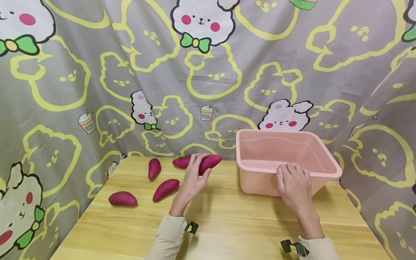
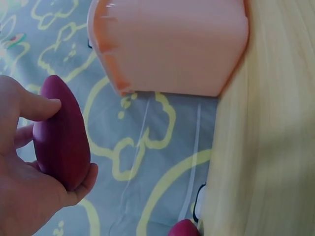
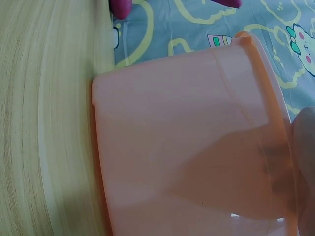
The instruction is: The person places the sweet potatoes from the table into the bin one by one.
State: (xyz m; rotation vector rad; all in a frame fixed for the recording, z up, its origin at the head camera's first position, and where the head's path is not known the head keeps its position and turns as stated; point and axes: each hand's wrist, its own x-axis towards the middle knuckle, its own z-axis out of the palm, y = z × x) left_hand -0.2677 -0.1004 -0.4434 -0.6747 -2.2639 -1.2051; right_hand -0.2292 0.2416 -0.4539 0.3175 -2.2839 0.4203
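Observation:
My left hand [image 1: 194, 178] grips a purple sweet potato [image 1: 211, 161]; in the left wrist view, thumb and fingers wrap around this sweet potato [image 2: 61, 135], raised off the table. Just behind the hand, partly covered by it, lies another sweet potato [image 1: 180, 162]. My right hand [image 1: 295, 184] holds the near rim of a pink plastic bin [image 1: 260, 180], fingers hooked over the edge. The right wrist view shows the bin's outer wall [image 3: 182, 137] and only a sliver of the hand [image 3: 305, 147]. The bin's floor is partly hidden behind its front wall.
To the left, three more sweet potatoes lie apart on the wooden table [image 1: 221, 224]: an upright one [image 1: 154, 168], a slanted one [image 1: 166, 190] and one near the left edge [image 1: 122, 198]. A grey cartoon-print curtain [image 1: 217, 72] hangs behind and along both sides.

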